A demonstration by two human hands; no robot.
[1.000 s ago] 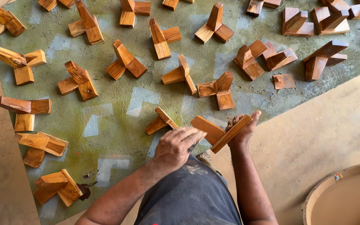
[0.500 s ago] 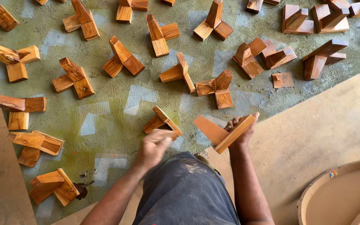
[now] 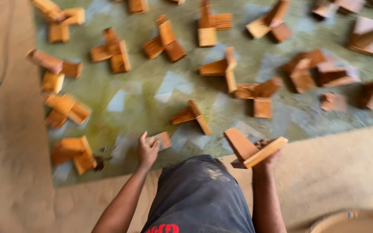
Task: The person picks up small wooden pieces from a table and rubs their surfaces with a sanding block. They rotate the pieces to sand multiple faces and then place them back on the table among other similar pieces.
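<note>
Picture blurred by motion. Left hand [image 3: 147,151] rests on the green mat [image 3: 152,92], grip closed on a small wooden block [image 3: 161,140] lying flat near the mat's lower edge. Just right of it stands a joined wooden piece [image 3: 193,116], untouched. Right hand [image 3: 265,153] grasps a wooden assembly [image 3: 253,149] of angled boards, raised above the mat's border with the sandy floor [image 3: 337,172].

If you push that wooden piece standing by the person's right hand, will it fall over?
Probably. The wooden piece looks stiff, made of flat boards joined at angles, and the right hand is at it, so it may tip. It looks unlikely to roll, having flat sides.
</note>
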